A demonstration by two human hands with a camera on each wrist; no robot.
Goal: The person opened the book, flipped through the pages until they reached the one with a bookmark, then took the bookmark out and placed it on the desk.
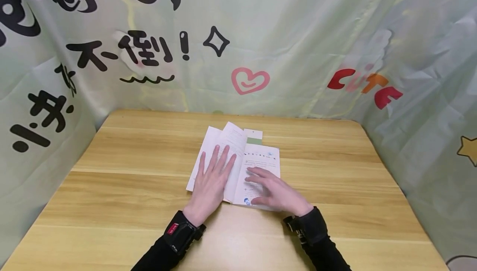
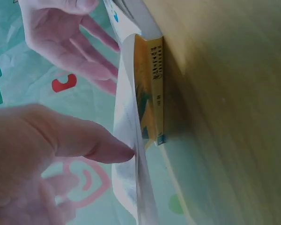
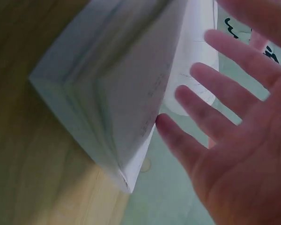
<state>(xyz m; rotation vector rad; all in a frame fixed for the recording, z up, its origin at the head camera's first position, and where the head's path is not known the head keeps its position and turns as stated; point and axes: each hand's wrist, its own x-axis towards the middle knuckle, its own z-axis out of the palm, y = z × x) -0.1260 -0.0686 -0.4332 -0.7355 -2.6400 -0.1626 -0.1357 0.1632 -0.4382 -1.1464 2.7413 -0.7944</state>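
Observation:
An open book (image 1: pixel 261 161) lies on the wooden table, its printed pages facing up. My left hand (image 1: pixel 212 184) rests on the left-hand pages with fingers straight and spread. In the left wrist view the thumb (image 2: pixel 107 145) touches the page near the edge, and the book's yellow spine (image 2: pixel 157 89) shows against the table. Over the right-hand page hovers my right hand (image 1: pixel 273 190), its fingers loosely bent and apart. The right wrist view shows the little fingertip (image 3: pixel 164 123) right at the edge of the pages, with nothing held in the palm.
A white and green card or flap (image 1: pixel 254 136) sticks out behind the book's top edge. The wooden table (image 1: pixel 141 171) extends on all sides. Printed cloth (image 1: pixel 298 35) with lettering and a pink heart hangs behind and beside it.

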